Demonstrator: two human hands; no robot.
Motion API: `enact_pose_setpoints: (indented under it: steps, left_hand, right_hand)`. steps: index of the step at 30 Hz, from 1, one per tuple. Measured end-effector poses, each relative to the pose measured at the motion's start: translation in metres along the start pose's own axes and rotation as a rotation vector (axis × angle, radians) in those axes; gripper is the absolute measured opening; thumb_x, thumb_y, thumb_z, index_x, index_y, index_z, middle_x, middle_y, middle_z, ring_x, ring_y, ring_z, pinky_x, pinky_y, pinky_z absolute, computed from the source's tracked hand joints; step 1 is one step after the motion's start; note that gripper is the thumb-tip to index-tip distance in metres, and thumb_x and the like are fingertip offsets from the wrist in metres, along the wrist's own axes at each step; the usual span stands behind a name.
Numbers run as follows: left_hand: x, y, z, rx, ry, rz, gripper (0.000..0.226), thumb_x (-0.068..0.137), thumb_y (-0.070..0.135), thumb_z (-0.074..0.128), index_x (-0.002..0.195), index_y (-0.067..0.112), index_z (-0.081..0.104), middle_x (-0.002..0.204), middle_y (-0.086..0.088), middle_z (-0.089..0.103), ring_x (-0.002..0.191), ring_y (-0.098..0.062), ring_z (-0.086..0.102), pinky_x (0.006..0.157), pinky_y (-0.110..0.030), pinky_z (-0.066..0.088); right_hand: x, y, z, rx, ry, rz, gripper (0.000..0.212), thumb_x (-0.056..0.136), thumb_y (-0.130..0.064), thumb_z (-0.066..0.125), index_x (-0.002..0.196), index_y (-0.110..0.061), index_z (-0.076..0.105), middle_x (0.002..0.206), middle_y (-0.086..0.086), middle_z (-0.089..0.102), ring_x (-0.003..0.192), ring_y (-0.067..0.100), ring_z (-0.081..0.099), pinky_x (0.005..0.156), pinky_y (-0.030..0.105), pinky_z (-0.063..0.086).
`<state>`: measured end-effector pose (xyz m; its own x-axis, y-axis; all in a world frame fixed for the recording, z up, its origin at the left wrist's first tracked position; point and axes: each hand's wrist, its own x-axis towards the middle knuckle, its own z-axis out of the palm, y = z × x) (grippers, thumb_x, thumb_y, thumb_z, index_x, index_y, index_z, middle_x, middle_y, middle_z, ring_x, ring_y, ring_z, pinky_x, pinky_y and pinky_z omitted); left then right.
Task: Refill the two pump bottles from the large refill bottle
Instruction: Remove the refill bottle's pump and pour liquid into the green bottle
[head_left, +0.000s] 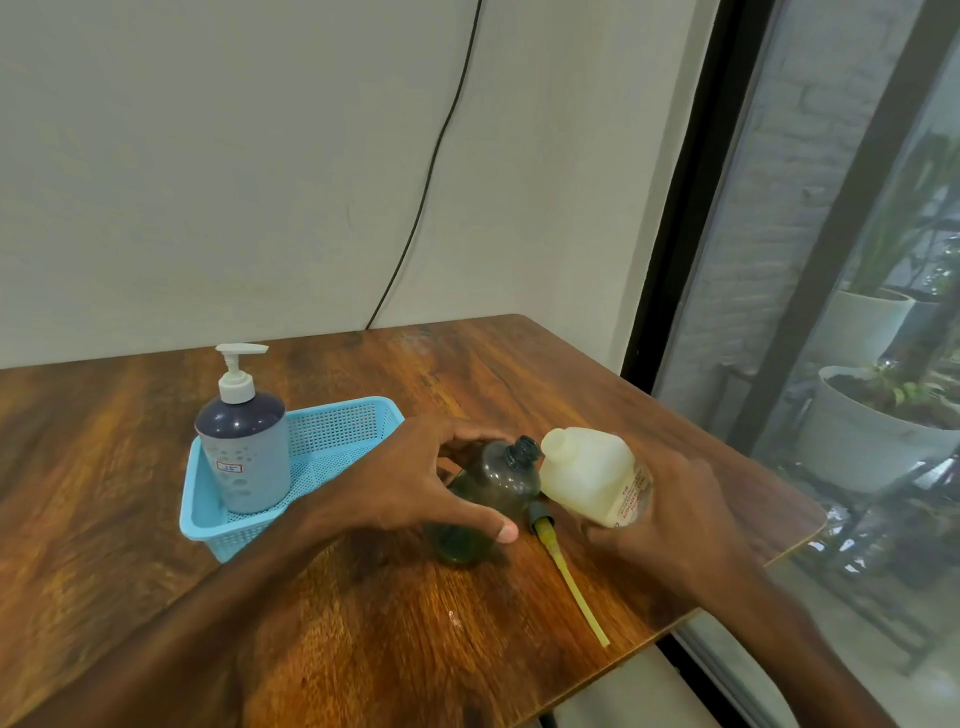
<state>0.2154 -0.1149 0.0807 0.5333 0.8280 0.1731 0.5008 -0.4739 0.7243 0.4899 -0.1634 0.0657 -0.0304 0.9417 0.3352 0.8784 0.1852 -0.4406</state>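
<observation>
From my station the desk (363, 623) reads as warm orange-brown wood grain with dark streaks. The basket (332, 447) is sky blue, its walls a fine mesh of holes. The pump bottle (249, 467) has a grey-blue body dotted with pale bubbles, a navy shoulder, a white pump head (236, 374) and a white sticker (229, 467) edged red. The open bottle (498, 483) is smoky dark grey (green-tinged at its base, as far as I can tell) with a black neck. The refill bottle (587, 473) is creamy pale yellow, with red lettering. The dip tube (576, 587) is yellow. The cable (431, 171) is black against the off-white wall (208, 182).
</observation>
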Motion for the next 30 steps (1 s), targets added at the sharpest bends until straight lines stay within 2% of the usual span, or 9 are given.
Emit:
enact_pose_setpoints:
  steps: [3,5,10,15,19,24,26,28,30]
  left_hand:
    - [-0.001,0.001,-0.001,0.026,-0.018,0.006,0.066,0.066,0.049,0.094,0.123,0.052,0.061,0.119,0.040,0.065,0.114,0.014,0.059,0.085,-0.006,0.049]
    - [-0.002,0.002,-0.002,0.031,-0.030,0.000,0.062,0.066,0.047,0.095,0.117,0.055,0.060,0.112,0.046,0.063,0.110,0.019,0.058,0.081,-0.002,0.047]
    - [-0.003,-0.002,-0.003,0.037,-0.035,-0.009,0.060,0.066,0.048,0.094,0.116,0.052,0.063,0.115,0.040,0.065,0.112,0.014,0.060,0.082,-0.004,0.049]
    - [-0.003,-0.003,-0.006,0.049,-0.056,-0.025,0.054,0.067,0.043,0.094,0.108,0.055,0.060,0.098,0.055,0.059,0.102,0.028,0.053,0.075,0.002,0.044]
    - [-0.002,-0.008,-0.008,0.054,-0.039,-0.028,0.058,0.066,0.048,0.094,0.113,0.054,0.062,0.104,0.049,0.062,0.106,0.024,0.055,0.078,-0.002,0.046]
    - [-0.001,-0.005,-0.007,0.061,-0.055,-0.029,0.053,0.069,0.042,0.093,0.107,0.054,0.058,0.092,0.058,0.056,0.098,0.032,0.052,0.072,0.005,0.042]
    - [-0.001,-0.006,-0.006,0.066,-0.051,-0.025,0.051,0.069,0.044,0.093,0.107,0.053,0.060,0.094,0.055,0.059,0.099,0.029,0.054,0.073,0.004,0.043]
    - [0.000,-0.007,-0.004,0.073,-0.028,-0.016,0.055,0.067,0.050,0.093,0.113,0.050,0.064,0.105,0.046,0.065,0.106,0.020,0.058,0.078,-0.002,0.048]
    - [0.000,-0.009,-0.002,0.083,-0.010,-0.004,0.063,0.065,0.055,0.092,0.121,0.047,0.066,0.115,0.037,0.068,0.111,0.013,0.061,0.086,-0.009,0.049]
  right_hand:
    - [-0.003,-0.005,-0.004,-0.016,-0.007,-0.003,0.090,0.064,-0.053,0.088,0.142,-0.032,0.050,0.112,-0.023,0.050,0.102,0.002,0.049,0.085,0.021,0.054]
    - [-0.004,-0.008,-0.006,-0.028,-0.012,0.000,0.090,0.064,-0.053,0.088,0.143,-0.032,0.049,0.117,-0.020,0.053,0.103,0.001,0.046,0.086,0.021,0.053]
    - [-0.006,-0.012,-0.007,-0.052,-0.040,-0.010,0.092,0.064,-0.055,0.087,0.145,-0.035,0.046,0.123,-0.015,0.058,0.105,0.002,0.043,0.088,0.023,0.051]
    - [-0.003,-0.014,-0.008,-0.048,-0.034,-0.019,0.091,0.064,-0.051,0.088,0.144,-0.032,0.049,0.114,-0.019,0.055,0.103,0.002,0.044,0.085,0.020,0.048]
    - [0.001,-0.014,-0.008,-0.040,-0.040,-0.013,0.091,0.065,-0.048,0.089,0.144,-0.028,0.050,0.126,-0.009,0.063,0.103,0.003,0.046,0.085,0.018,0.047]
    - [0.002,-0.013,-0.007,-0.052,-0.045,-0.039,0.088,0.065,-0.049,0.089,0.142,-0.029,0.052,0.121,-0.011,0.064,0.101,0.002,0.049,0.075,0.011,0.040]
    - [0.002,-0.013,-0.007,-0.073,-0.047,-0.028,0.089,0.066,-0.050,0.089,0.143,-0.029,0.051,0.125,-0.008,0.064,0.103,0.004,0.050,0.078,0.013,0.042]
    - [0.003,-0.013,-0.008,-0.086,-0.056,-0.007,0.091,0.066,-0.050,0.089,0.145,-0.028,0.049,0.130,-0.007,0.063,0.111,0.010,0.054,0.086,0.020,0.047]
    - [0.004,-0.013,-0.009,-0.084,-0.047,-0.013,0.091,0.067,-0.049,0.089,0.145,-0.028,0.049,0.130,-0.007,0.063,0.113,0.011,0.055,0.086,0.019,0.046]
